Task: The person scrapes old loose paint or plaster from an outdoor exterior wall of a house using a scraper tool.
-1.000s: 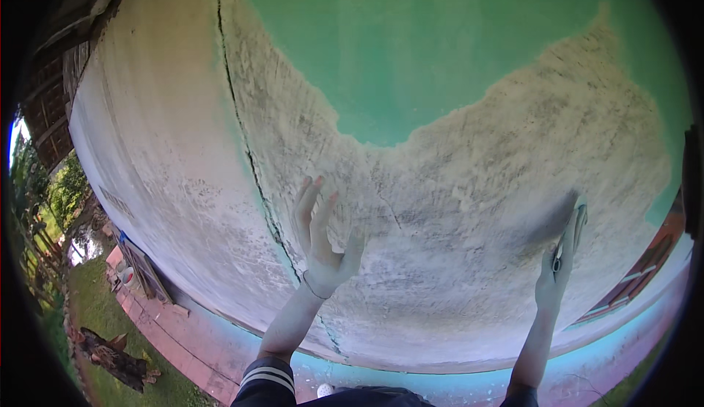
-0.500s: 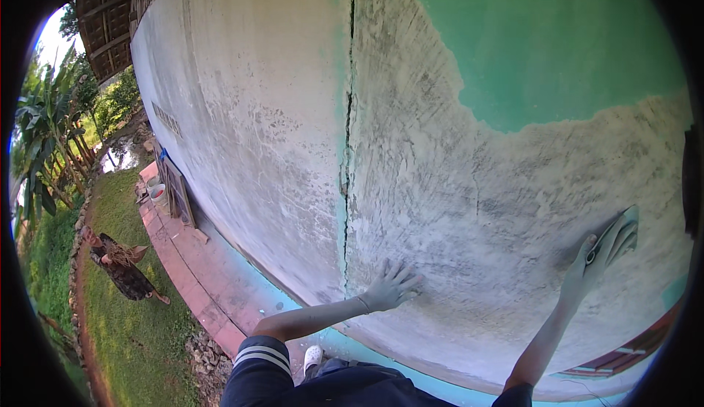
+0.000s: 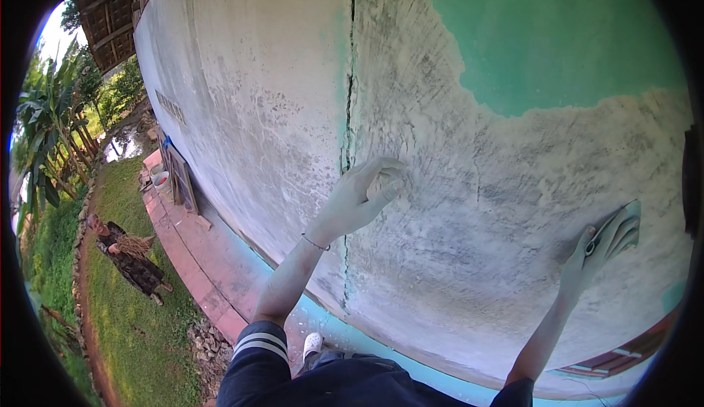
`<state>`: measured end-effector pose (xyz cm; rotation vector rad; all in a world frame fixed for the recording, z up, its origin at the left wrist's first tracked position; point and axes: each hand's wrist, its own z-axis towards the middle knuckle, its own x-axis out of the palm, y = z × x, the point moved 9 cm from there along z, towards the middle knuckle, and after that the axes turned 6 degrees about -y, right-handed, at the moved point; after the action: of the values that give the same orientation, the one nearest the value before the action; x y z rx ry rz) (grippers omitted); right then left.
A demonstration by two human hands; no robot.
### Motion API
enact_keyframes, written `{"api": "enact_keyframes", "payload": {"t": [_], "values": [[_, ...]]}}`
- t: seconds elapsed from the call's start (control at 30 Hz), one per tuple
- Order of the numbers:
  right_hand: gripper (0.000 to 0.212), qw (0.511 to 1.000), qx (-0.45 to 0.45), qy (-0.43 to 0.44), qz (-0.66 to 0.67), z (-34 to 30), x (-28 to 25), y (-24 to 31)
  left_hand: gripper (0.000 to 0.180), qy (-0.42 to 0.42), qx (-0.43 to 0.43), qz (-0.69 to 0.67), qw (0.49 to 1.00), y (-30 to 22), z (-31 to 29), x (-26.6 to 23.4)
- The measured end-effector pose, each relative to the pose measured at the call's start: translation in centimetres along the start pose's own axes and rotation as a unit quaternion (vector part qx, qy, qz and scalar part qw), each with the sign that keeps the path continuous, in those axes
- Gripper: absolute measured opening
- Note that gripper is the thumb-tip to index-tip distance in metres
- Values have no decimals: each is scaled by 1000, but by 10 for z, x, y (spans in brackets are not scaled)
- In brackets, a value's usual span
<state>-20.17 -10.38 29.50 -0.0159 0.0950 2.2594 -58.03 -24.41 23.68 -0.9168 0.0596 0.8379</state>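
The exterior wall (image 3: 242, 114) is pale plaster with grey staining; a dark, jagged crack (image 3: 350, 88) runs down it. Green paint (image 3: 557, 33) covers the upper right (its lower margin is ragged). A roof overhang (image 3: 106, 22) projects at upper left. Pink paving (image 3: 191, 249) borders the wall, with a turquoise strip (image 3: 367, 342) along the base; a framed panel (image 3: 180, 178) leans nearby. Beyond lie a lawn (image 3: 139, 326) and leafy trees (image 3: 51, 128). Lighting is natural daylight.

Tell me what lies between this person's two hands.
In the head view, only patchy grey-white wall lies between the left hand and the right hand.
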Motion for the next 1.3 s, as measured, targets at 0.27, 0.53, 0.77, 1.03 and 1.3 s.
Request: {"api": "enact_keyframes", "payload": {"t": [0.27, 0.53, 0.77, 1.03, 1.3], "values": [[58, 999, 4, 32, -11, 1, -1, -3, 63, -276, 191, 283, 899, -20, 41, -14], [57, 999, 2, 40, -15, 2, -5, -6, 75, -230, 152, 329, 903, 89, -27, 78], [56, 999, -14, 44, -17, 14, -9, 15, 77, -200, 155, 350, 902, 81, -16, 65], [56, 994, -54, 88, -37, 37, 0, 53, 79, -230, 223, 333, 887, -65, 96, -2], [62, 989, -82, 124, -26, 50, 12, 78, 84, -178, 284, 389, 858, -93, 89, 54]]}}
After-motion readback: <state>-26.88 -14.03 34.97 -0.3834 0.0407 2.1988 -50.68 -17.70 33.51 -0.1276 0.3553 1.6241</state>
